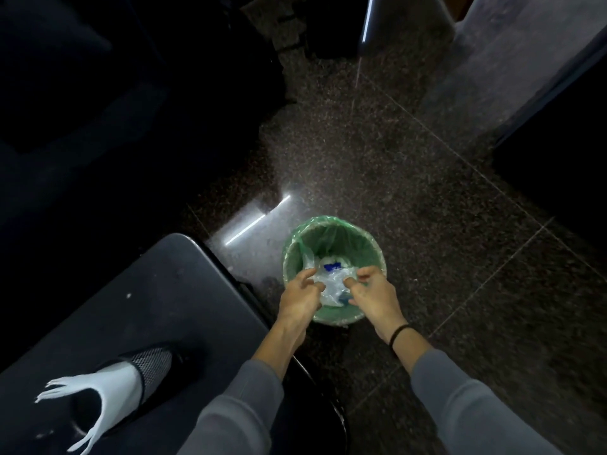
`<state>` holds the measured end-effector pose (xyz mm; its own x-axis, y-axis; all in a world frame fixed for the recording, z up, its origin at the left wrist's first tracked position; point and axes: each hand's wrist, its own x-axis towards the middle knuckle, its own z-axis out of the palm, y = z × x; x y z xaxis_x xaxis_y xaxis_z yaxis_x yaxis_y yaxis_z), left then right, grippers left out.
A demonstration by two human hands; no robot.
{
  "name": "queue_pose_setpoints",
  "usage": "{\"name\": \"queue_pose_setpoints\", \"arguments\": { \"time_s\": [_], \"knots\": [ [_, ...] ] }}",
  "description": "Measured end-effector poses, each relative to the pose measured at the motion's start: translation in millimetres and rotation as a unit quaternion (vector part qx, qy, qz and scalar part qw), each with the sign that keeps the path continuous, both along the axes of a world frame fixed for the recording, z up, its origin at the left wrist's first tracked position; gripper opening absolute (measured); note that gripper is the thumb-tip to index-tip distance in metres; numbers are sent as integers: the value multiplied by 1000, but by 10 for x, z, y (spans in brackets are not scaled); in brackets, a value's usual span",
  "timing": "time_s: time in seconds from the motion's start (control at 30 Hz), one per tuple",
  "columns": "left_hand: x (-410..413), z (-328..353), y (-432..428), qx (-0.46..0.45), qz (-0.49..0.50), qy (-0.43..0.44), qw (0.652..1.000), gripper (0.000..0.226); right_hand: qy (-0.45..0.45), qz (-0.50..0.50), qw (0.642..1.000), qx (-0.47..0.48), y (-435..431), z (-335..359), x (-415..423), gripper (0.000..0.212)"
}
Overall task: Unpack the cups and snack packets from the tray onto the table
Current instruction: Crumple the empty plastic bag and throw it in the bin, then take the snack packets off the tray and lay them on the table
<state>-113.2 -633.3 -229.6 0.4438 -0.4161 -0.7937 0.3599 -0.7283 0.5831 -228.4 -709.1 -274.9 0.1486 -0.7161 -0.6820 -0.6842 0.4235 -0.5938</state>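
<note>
Cups and snack packets are nowhere in view; your left hand (pixel 300 292) and right hand (pixel 369 292) pinch crumpled clear plastic wrap (pixel 330 284) over a green-lined bin (pixel 333 247). It looks light, soft, slippery (grip bunched folds).

Bin on the floor ahead of you, table to your left.
Your hands meet over the bin (pixel 333 238) – crumpled plastic wrap (pixel 330 285) between them; a mesh holder (pixel 147 369) lies on the table (pixel 147 290).
</note>
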Motion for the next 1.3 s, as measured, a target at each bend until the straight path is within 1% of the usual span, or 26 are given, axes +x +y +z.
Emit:
{"name": "queue_pose_setpoints", "arguments": {
  "time_s": [0.17, 0.33, 0.43, 0.5, 0.63, 0.73, 0.87, 1.03, 1.2, 1.3],
  "knots": [
    [-13, 140, 61, 3, 14, -19, 1000, 37, -30, 7, 999, -15, 97, 155, 101, 13],
    [-26, 392, 172, -17, 38, -36, 998, 32, -78, 10, 996, -31, 277, 559, 200, 13],
    [-34, 607, 291, -55, 59, -64, 995, 26, -118, -16, 992, -48, 440, 867, 233, 5],
    [-4, 770, 408, -87, 67, -98, 989, 23, -147, -28, 987, -59, 577, 1080, 290, 7],
    [85, 1126, 682, -145, 60, -147, 976, 28, -200, -33, 976, -76, 836, 1461, 446, 8],
    [210, 1428, 973, -164, 69, -181, 967, 33, -223, -1, 970, -95, 1068, 1734, 604, 7],
    [479, 1787, 1451, -179, 101, -204, 957, 31, -235, 65, 963, -119, 1445, 2088, 891, 9],
    [822, 2169, 2186, -185, 132, -235, 945, 28, -246, 151, 943, -168, 2011, 2446, 1289, 8],
    [1122, 2418, 3167, -172, 180, -265, 932, 30, -271, 217, 926, -147, 2851, 2674, 1702, 6],
    [1243, 2446, 3815, -155, 213, -275, 924, 29, -280, 264, 916, -115, 3427, 2748, 1909, 6]
  ]
}}
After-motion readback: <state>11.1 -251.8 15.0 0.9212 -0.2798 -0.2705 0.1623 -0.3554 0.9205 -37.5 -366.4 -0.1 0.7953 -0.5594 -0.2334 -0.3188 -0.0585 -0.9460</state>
